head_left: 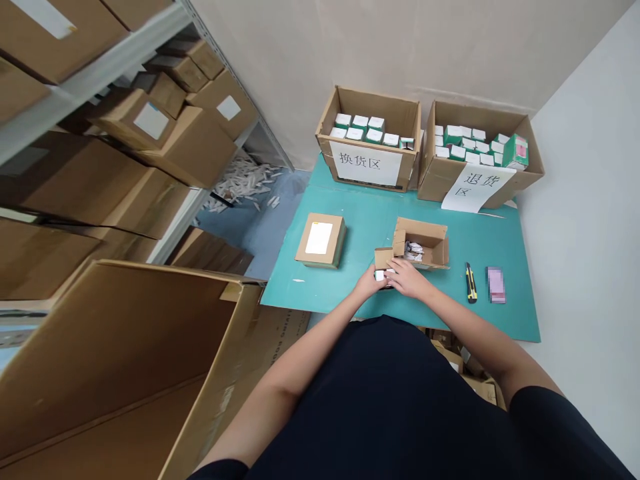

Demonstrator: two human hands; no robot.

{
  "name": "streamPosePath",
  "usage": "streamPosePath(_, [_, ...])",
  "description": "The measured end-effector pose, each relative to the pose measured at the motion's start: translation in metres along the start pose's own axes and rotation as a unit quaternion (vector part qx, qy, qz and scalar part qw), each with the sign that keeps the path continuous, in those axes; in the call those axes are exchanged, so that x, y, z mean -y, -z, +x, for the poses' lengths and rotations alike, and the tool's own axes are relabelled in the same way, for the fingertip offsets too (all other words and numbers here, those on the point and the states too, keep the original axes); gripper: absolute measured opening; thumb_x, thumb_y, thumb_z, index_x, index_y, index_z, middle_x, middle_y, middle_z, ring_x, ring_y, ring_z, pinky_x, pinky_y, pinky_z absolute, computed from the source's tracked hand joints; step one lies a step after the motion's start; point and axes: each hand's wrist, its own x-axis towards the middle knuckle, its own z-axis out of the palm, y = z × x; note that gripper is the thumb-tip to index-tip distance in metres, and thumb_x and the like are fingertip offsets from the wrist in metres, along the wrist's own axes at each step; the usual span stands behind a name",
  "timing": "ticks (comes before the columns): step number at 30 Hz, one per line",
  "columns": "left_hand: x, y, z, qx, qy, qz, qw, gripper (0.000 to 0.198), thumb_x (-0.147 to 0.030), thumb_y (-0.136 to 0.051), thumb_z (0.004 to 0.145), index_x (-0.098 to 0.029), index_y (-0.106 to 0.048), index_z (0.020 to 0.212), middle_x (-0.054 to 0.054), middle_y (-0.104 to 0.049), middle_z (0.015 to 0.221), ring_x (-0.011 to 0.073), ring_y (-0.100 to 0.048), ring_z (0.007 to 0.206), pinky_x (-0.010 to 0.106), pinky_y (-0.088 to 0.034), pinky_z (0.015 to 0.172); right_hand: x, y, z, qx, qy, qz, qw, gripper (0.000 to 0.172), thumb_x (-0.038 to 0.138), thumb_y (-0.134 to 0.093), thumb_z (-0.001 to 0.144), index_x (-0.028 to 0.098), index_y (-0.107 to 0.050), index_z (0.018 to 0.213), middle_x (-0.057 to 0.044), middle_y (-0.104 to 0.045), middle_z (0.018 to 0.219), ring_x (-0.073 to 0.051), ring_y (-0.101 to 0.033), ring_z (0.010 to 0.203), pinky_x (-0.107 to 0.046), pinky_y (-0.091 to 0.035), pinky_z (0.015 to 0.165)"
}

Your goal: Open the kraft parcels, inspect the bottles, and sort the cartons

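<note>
At the front of the green table, a small cardboard box (384,257) stands with its flap raised and white-ended packs (380,275) showing inside. My left hand (369,283) grips this box at its left side. From the right, my right hand (406,279) bends its fingers over the box's opening and edge, touching it; the fingertips partly cover the white packs. Just behind my right hand is a larger open carton (438,250) with crumpled white paper (414,251) in it.
A closed carton (319,238) with a white label lies to the left. A yellow-black utility knife (471,283) and a pink pack (496,285) are at right. Two labelled cartons (367,163) (530,175) of green-white boxes stand behind. Shelving (173,230) and a big open carton (225,353) flank the left.
</note>
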Motion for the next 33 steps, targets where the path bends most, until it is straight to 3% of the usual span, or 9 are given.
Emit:
streamPosePath(7, [0.006, 0.011, -0.003, -0.011, -0.023, -0.092, 0.995, 0.042, -0.029, -0.064, 0.08, -0.019, -0.066, 0.121, 0.007, -0.075, 0.118, 0.0247, -0.07, 0.105, 0.036, -0.056, 0.094, 0.009, 0.001, -0.001, 0.01, -0.014, -0.007, 1.0, 0.062, 0.043, -0.069, 0.092, 0.016, -0.055, 0.146, -0.024, -0.048, 0.152, -0.038, -0.037, 0.146, -0.06, -0.034, 0.116])
streamPosePath(13, [0.02, 0.017, -0.008, -0.042, -0.014, -0.151, 0.988, 0.035, -0.045, -0.061, 0.083, -0.017, -0.07, 0.103, 0.007, -0.076, 0.1, 0.0221, -0.069, 0.093, 0.033, -0.056, 0.084, 0.022, 0.003, 0.011, -0.006, -0.053, -0.026, 0.998, 0.038, 0.04, -0.068, 0.093, 0.012, -0.07, 0.119, -0.024, -0.056, 0.14, -0.039, -0.044, 0.138, -0.055, -0.039, 0.113])
streamPosePath(19, [0.027, 0.015, -0.008, -0.051, 0.005, -0.19, 0.98, 0.051, -0.069, -0.068, 0.072, -0.019, -0.062, 0.08, -0.001, -0.063, 0.069, 0.0155, -0.059, 0.068, 0.028, -0.05, 0.066, 0.012, 0.01, 0.009, 0.005, -0.045, -0.026, 0.999, 0.016, 0.022, -0.061, 0.095, 0.013, -0.07, 0.104, -0.02, -0.061, 0.123, -0.032, -0.052, 0.124, -0.049, -0.045, 0.105])
streamPosePath(24, [0.026, 0.011, -0.007, -0.024, -0.004, -0.209, 0.978, 0.05, -0.068, -0.071, 0.07, -0.02, -0.058, 0.076, -0.004, -0.059, 0.065, 0.0135, -0.055, 0.064, 0.026, -0.047, 0.063, 0.013, 0.019, 0.007, 0.024, -0.003, -0.097, 0.995, 0.033, 0.009, -0.051, 0.095, 0.018, -0.068, 0.122, -0.019, -0.059, 0.127, -0.033, -0.049, 0.122, -0.049, -0.041, 0.099])
streamPosePath(29, [0.025, 0.011, -0.006, -0.026, -0.007, -0.205, 0.978, 0.044, -0.062, -0.071, 0.073, -0.02, -0.057, 0.075, -0.004, -0.059, 0.065, 0.0138, -0.055, 0.065, 0.026, -0.046, 0.064, 0.029, 0.023, 0.028, 0.088, -0.02, -0.166, 0.982, 0.03, 0.014, -0.046, 0.099, 0.015, -0.07, 0.117, -0.019, -0.063, 0.114, -0.033, -0.055, 0.106, -0.047, -0.041, 0.089])
streamPosePath(33, [0.024, 0.013, -0.007, -0.05, -0.017, -0.195, 0.979, 0.041, -0.059, -0.07, 0.072, -0.02, -0.058, 0.074, -0.005, -0.055, 0.063, 0.0128, -0.051, 0.063, 0.026, -0.043, 0.063, 0.029, 0.025, 0.038, 0.127, 0.01, -0.153, 0.98, 0.029, 0.013, -0.054, 0.094, 0.013, -0.069, 0.119, -0.021, -0.063, 0.121, -0.033, -0.056, 0.111, -0.048, -0.041, 0.094])
